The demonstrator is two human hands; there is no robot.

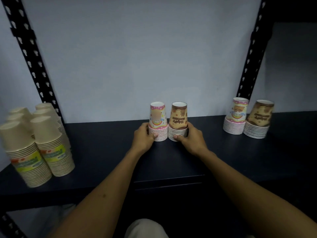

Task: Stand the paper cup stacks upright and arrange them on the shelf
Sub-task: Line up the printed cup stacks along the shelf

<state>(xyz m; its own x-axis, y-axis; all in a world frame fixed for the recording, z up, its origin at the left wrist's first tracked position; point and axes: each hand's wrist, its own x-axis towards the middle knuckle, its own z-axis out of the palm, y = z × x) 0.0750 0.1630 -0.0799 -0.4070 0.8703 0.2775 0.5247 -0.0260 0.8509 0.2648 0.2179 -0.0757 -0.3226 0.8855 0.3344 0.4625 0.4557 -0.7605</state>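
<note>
Dark shelf, beige cup stacks left

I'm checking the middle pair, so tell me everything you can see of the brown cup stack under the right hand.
The brown cup stack is printed paper cups nested upside down, bases up, white rims layered at the bottom. It stands upright on the dark shelf, mid-shelf, close beside the pink cup stack. The right hand grips its lower rims, thumb in front.
</note>
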